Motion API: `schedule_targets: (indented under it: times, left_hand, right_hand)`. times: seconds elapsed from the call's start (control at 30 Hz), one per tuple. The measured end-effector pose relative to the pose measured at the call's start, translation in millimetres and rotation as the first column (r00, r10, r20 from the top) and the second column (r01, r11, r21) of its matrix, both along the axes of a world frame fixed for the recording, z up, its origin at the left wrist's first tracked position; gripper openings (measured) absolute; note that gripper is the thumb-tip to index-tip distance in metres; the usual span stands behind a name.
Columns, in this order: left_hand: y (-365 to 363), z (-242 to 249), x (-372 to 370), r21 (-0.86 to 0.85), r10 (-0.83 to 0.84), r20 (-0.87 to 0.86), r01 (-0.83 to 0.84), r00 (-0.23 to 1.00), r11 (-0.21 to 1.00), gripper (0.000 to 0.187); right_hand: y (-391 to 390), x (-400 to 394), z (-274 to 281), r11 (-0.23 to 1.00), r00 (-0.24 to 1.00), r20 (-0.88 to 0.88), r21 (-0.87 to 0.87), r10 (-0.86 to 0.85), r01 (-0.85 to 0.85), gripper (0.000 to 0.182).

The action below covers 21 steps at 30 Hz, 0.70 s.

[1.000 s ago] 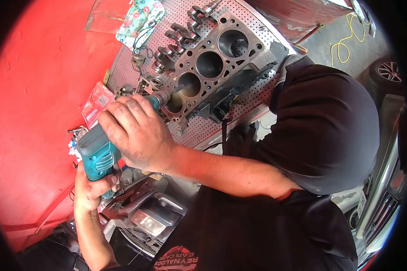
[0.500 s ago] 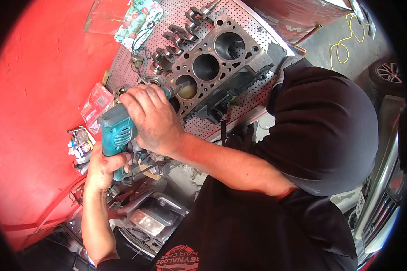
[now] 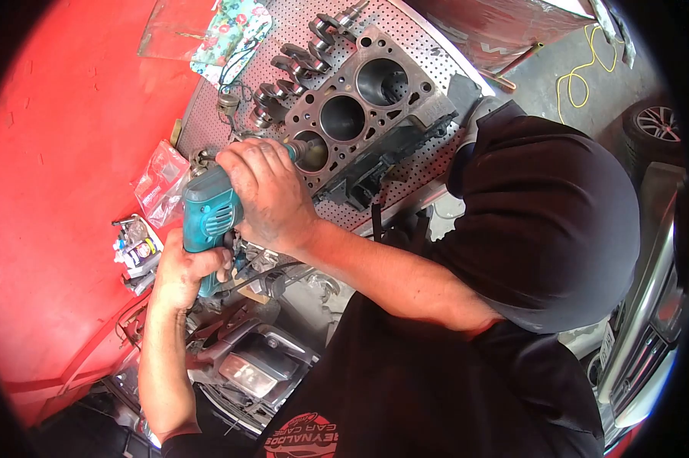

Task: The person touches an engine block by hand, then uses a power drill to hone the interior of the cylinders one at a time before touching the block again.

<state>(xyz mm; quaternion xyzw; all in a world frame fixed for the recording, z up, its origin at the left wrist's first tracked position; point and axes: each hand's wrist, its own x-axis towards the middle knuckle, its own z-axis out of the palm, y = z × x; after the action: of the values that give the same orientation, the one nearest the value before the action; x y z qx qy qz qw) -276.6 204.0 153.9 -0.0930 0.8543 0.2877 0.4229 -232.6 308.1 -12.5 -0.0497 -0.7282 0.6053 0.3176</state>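
Note:
My left hand is wrapped round the handle of a teal power drill, at its lower end. Over the front of the drill body lies my right hand, its fingers closed round it near the chuck. The chuck end is at the rim of a cylinder bore in a grey metal engine block; the tool inside the bore is blurred and mostly hidden. Two other large bores show farther up the block. A crankshaft lies beside it on the perforated metal table.
Left of the table is a large red panel. A plastic bag, a floral cloth and a piston lie nearby. A rounded dark fabric shape fills the right side. A headlight shows below.
The drill and both my hands have moved right, towards the block. The chuck is now closer to the bore. The block appears slightly farther left in view.

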Motion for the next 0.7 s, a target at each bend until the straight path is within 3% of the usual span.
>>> schedule_targets:
  times: [0.43, 0.7]
  left_hand:
    - [-4, -23, -2, -0.007, 0.003, 0.038, -0.003, 0.999, 1.0, 0.024]
    - [-11, -78, -8, 0.033, -0.026, 0.063, 0.024, 0.998, 0.999, 0.021]
  right_hand:
    - [-3, 3, -22, 1.0, 0.999, 0.034, -0.019, -0.003, 0.004, 0.079]
    - [1, 5, -62, 0.998, 0.996, 0.083, -0.064, -0.015, 0.02, 0.084]
